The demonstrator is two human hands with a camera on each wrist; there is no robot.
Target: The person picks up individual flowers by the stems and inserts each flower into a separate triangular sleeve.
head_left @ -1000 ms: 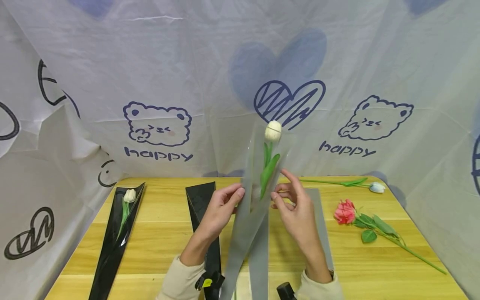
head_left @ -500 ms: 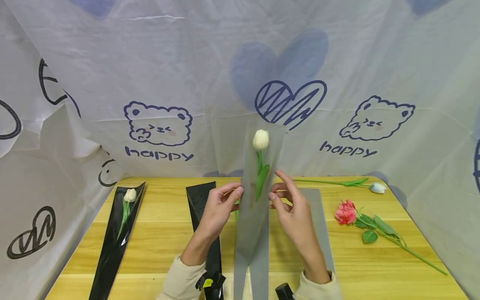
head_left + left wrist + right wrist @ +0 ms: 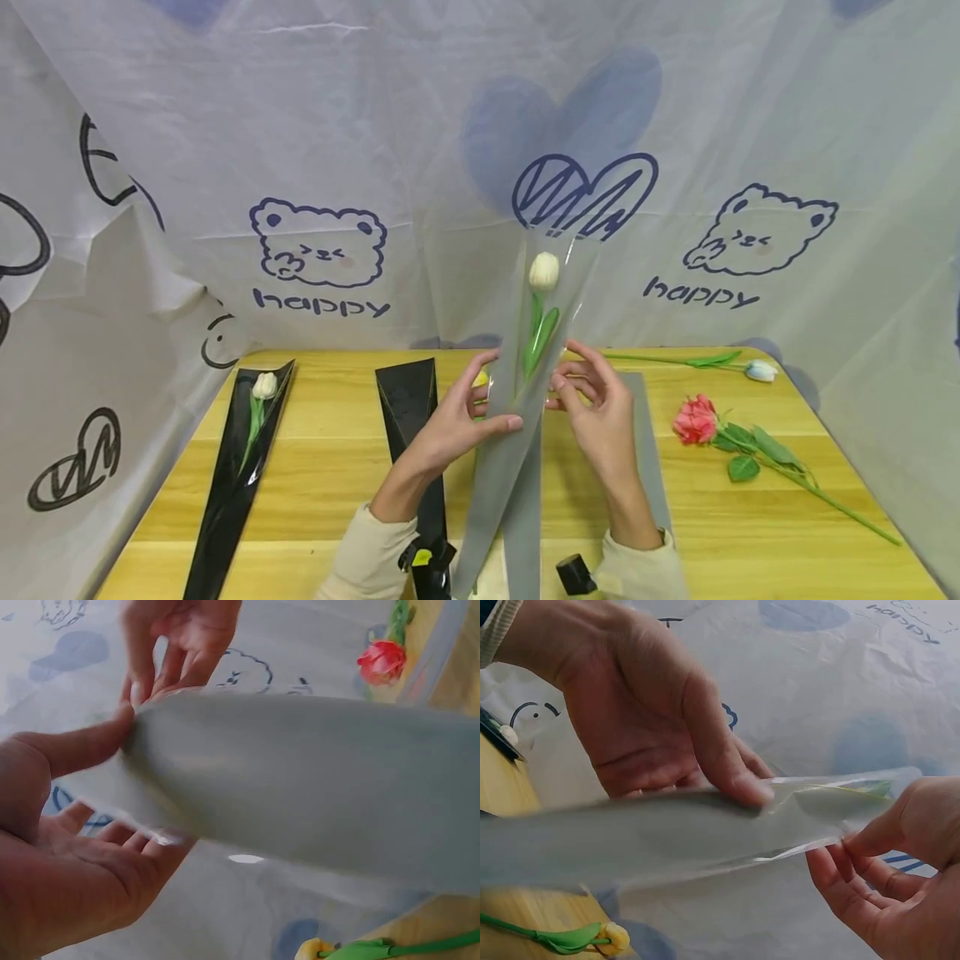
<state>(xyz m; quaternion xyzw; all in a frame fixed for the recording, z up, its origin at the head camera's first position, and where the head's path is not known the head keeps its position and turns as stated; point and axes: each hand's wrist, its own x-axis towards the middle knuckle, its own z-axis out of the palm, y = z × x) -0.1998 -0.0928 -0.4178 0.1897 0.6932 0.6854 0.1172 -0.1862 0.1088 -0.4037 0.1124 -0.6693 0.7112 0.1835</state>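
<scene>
A white tulip with green leaves stands inside a grey, partly clear sleeve, raised above the table and tilted. My left hand holds the sleeve's left side, thumb across its front and fingers behind. At the opposite edge, my right hand pinches the sleeve between thumb and fingers. The left wrist view shows the sleeve blurred, with the left thumb on its edge. In the right wrist view the left hand and right hand grip the sleeve on opposite sides.
A black sleeve with a white tulip lies at the left; another black sleeve lies nearer the middle. Grey sleeves lie beneath the hands. At the right are a blue-white tulip and pink flower. A yellow tulip lies behind the held sleeve.
The held sleeve and its tulip swung left, then back right, its lower end now tilting left. My left thumb has moved down and across the sleeve's front, and its fingers have spread behind.
</scene>
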